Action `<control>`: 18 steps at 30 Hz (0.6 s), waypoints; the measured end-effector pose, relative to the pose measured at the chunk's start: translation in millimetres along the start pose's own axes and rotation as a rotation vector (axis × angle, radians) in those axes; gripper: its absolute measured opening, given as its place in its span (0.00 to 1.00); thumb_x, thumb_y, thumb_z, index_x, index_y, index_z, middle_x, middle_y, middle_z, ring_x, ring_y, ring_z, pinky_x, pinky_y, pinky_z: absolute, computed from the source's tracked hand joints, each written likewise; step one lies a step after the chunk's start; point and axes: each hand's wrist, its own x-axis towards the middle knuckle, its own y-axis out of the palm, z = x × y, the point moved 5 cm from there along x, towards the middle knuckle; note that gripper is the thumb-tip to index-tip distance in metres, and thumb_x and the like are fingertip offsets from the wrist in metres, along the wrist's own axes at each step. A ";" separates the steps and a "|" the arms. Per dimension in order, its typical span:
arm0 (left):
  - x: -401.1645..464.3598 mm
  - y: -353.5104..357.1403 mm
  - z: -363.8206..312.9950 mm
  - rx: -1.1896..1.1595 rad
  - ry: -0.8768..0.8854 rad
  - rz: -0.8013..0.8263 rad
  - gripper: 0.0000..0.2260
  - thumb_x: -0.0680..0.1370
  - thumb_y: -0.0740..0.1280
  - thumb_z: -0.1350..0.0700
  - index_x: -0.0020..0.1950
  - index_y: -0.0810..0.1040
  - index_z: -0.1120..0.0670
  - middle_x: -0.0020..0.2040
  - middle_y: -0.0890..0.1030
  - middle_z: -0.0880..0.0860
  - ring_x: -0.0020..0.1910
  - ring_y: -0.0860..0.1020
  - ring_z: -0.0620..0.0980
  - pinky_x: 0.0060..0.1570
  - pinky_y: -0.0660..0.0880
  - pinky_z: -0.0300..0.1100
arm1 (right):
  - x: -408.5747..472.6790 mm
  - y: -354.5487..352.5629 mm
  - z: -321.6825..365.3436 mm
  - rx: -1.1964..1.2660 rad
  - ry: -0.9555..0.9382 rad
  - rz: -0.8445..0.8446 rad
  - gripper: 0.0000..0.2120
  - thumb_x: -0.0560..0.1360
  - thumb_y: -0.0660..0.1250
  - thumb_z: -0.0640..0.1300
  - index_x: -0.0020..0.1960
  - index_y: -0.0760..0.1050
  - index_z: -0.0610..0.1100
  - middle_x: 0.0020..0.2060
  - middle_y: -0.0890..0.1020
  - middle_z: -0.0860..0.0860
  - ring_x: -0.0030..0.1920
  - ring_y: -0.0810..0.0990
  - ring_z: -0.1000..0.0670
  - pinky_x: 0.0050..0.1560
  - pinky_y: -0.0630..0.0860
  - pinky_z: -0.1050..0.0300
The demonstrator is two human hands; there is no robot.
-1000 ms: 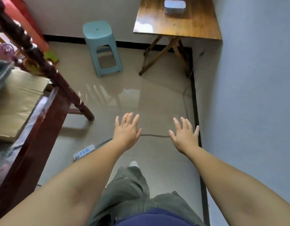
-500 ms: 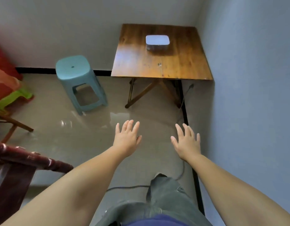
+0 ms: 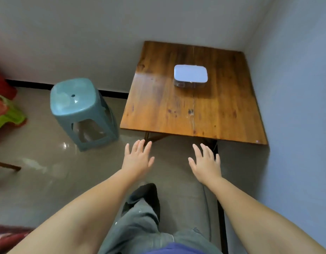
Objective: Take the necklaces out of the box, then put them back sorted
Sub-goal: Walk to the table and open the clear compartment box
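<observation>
Both hands, left [image 3: 138, 159] & right [image 3: 206, 165], spread flat, empty; rounded white box [image 3: 190, 73] shut on glossy wood table [image 3: 158, 107].

white box [image 3: 190, 73], brown wood-grain table [image 3: 158, 107], teal stool [image 3: 74, 97]

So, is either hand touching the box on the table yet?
No, the left hand and right hand hover open short of the table, away from the box.

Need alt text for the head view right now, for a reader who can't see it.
Two bare hands, left hand and right hand, reach forward open and empty over the floor toward a wooden table holding a closed white box. A teal plastic stool stands left of the table.
</observation>
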 end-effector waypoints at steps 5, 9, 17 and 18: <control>108.3 -40.3 26.1 0.066 0.085 0.003 0.26 0.80 0.50 0.43 0.76 0.47 0.50 0.77 0.53 0.55 0.76 0.49 0.53 0.73 0.46 0.59 | 80.8 -36.3 23.1 0.051 0.064 -0.018 0.27 0.81 0.48 0.56 0.77 0.48 0.51 0.77 0.53 0.47 0.77 0.49 0.46 0.74 0.47 0.39; 184.0 -54.0 17.7 0.062 0.090 0.016 0.27 0.80 0.50 0.42 0.76 0.48 0.51 0.77 0.55 0.54 0.76 0.50 0.53 0.73 0.47 0.58 | 130.6 -58.7 18.2 0.120 0.115 -0.027 0.26 0.81 0.48 0.56 0.77 0.50 0.51 0.77 0.54 0.46 0.77 0.51 0.45 0.74 0.48 0.39; 317.0 -60.9 -26.3 -0.229 0.000 0.067 0.30 0.80 0.56 0.45 0.76 0.49 0.55 0.77 0.56 0.55 0.76 0.54 0.54 0.72 0.56 0.52 | 266.8 -104.4 -9.8 0.141 0.060 -0.036 0.26 0.80 0.54 0.55 0.75 0.55 0.49 0.76 0.58 0.47 0.76 0.56 0.45 0.75 0.53 0.43; 331.8 -61.5 -31.4 -0.325 -0.055 0.105 0.30 0.80 0.57 0.46 0.76 0.48 0.54 0.77 0.55 0.55 0.76 0.54 0.54 0.71 0.57 0.51 | 286.6 -111.6 -10.2 0.127 0.014 -0.047 0.25 0.80 0.56 0.54 0.75 0.56 0.49 0.76 0.59 0.47 0.75 0.57 0.46 0.74 0.53 0.44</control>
